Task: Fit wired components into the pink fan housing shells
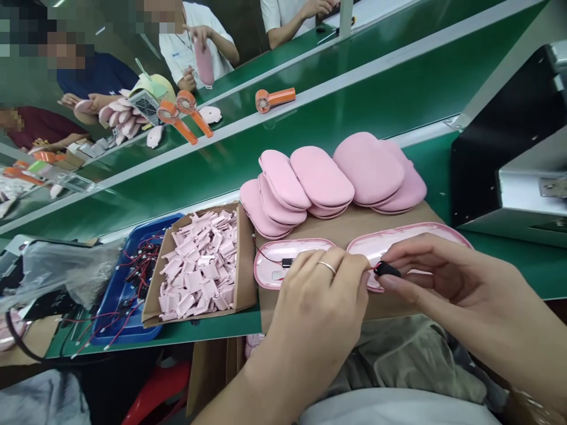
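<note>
A small black rounded part [388,270] with a red lead is held between the thumb and fingertips of the right hand [452,277], just above the near edge of a shallow pink plastic shell half [411,235]. At nine o'clock from it, the left hand [325,307], on which a silver ring [326,267] is worn, is curled over a second pink shell half [264,271]; whether anything is pinched by its fingers cannot be made out. In that second half, a black rectangular component [287,262] with a thin dark wire can be seen. Both halves are laid on a flat brown cardboard sheet [398,310]. At twelve o'clock from the left hand, smooth pink oval cases [322,177] are stacked in overlapping piles. At ten o'clock, a brown cardboard box [247,265] is filled with pale pink plastic pieces [197,268], and just beyond it red-and-black wires [144,268] are held in a blue plastic tray [133,336]. At one o'clock from the right hand, a black-sided metal machine [500,130] is seen. Far off at eleven o'clock, a pink case [204,64] is held by a co-worker in white [173,59].
</note>
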Motion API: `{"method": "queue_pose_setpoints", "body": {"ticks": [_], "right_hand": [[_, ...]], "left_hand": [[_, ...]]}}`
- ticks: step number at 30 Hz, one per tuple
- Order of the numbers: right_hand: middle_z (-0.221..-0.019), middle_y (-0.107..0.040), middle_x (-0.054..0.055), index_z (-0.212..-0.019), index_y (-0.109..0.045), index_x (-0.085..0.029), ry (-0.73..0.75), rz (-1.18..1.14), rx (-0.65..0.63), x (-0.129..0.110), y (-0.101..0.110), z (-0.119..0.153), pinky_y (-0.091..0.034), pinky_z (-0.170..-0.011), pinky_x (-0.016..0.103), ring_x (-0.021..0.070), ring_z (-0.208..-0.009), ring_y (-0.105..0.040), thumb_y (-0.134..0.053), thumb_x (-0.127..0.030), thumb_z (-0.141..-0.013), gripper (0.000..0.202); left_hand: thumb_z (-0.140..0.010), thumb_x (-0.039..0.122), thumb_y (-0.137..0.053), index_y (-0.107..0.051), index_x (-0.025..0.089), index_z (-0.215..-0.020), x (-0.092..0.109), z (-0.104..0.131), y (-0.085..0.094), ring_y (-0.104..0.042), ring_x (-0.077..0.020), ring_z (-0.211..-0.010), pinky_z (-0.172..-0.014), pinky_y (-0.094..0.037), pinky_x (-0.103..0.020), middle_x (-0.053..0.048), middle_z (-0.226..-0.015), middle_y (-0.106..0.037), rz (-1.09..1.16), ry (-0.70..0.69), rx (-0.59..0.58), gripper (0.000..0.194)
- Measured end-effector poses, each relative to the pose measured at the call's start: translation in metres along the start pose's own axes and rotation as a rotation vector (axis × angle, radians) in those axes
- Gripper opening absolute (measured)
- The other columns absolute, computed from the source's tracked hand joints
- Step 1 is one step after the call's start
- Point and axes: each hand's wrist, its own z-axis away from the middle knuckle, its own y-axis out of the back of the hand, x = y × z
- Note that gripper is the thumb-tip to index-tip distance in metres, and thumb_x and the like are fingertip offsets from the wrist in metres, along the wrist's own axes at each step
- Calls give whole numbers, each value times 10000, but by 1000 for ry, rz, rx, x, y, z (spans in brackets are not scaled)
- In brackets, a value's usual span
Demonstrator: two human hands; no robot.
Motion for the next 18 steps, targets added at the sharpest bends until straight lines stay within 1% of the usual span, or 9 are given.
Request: {"method": "queue_pose_setpoints", "body": {"ticks": [3,5,7,8,10,12,14,16,18], "right_hand": [[-1205,-742,43,-1093,-773,-273,50,90,1,3,8,3,-693,-835,221,188,-996,-771,-792,-501,-961,264],[-1184,-758,15,-1119,-768,-292,166,221,15,4,13,4,-689,-809,202,166,-969,-772,-741,-442,-1001,192],[-1170,-770,-16,-1160,-755,-311,292,365,30,5,19,4,-680,-815,191,147,-969,-768,-679,-390,-1033,168],[-1184,-770,-28,-1180,-747,-318,324,423,34,6,22,4,-674,-824,188,141,-983,-766,-649,-386,-1045,180],[-1200,-770,-44,-1184,-744,-328,332,487,47,6,28,2,-661,-844,179,132,-988,-766,-627,-413,-1055,194],[-1132,-779,-63,-1135,-754,-344,286,489,100,6,34,-1,-645,-827,157,111,-890,-762,-661,-476,-1041,187],[-1007,-784,-56,-1078,-768,-344,192,419,138,5,40,-6,-633,-758,145,102,-755,-738,-732,-555,-985,234],[-909,-775,-8,-1048,-770,-309,14,254,88,5,46,-11,-617,-661,156,131,-697,-730,-803,-638,-896,364],[-852,-755,39,-1027,-750,-265,-176,49,-25,6,51,-16,-611,-620,173,170,-709,-740,-862,-674,-816,474]], "left_hand": [[-1042,104,-583,-654,193,-964,5,-6,-6,-681,-204,-790,-726,-514,-351,-22,-894,-739,-6,10,-29,138],[-1029,88,-559,-641,192,-949,9,-9,-10,-673,-199,-756,-685,-496,-342,-17,-862,-729,-36,11,-43,155],[-1021,60,-517,-608,201,-925,11,-12,-14,-659,-194,-705,-636,-465,-333,-8,-814,-710,-91,0,-41,193],[-1023,47,-495,-591,207,-931,12,-14,-15,-653,-189,-682,-613,-448,-329,-4,-815,-710,-112,1,-49,208],[-1049,46,-469,-568,216,-1010,14,-16,-16,-653,-178,-663,-582,-422,-323,3,-887,-734,-104,27,-106,201],[-1084,66,-464,-544,231,-1150,13,-18,-15,-685,-172,-726,-594,-434,-313,8,-1024,-755,-33,78,-181,195],[-1100,63,-451,-513,257,-1271,11,-19,-14,-716,-171,-850,-648,-465,-304,14,-1129,-748,42,112,-227,266],[-1098,36,-429,-511,278,-1304,7,-18,-14,-712,-171,-929,-703,-482,-303,18,-1175,-731,77,119,-228,329],[-1096,28,-419,-525,281,-1285,3,-17,-17,-700,-171,-933,-728,-483,-307,17,-1172,-722,87,112,-206,334]]}}
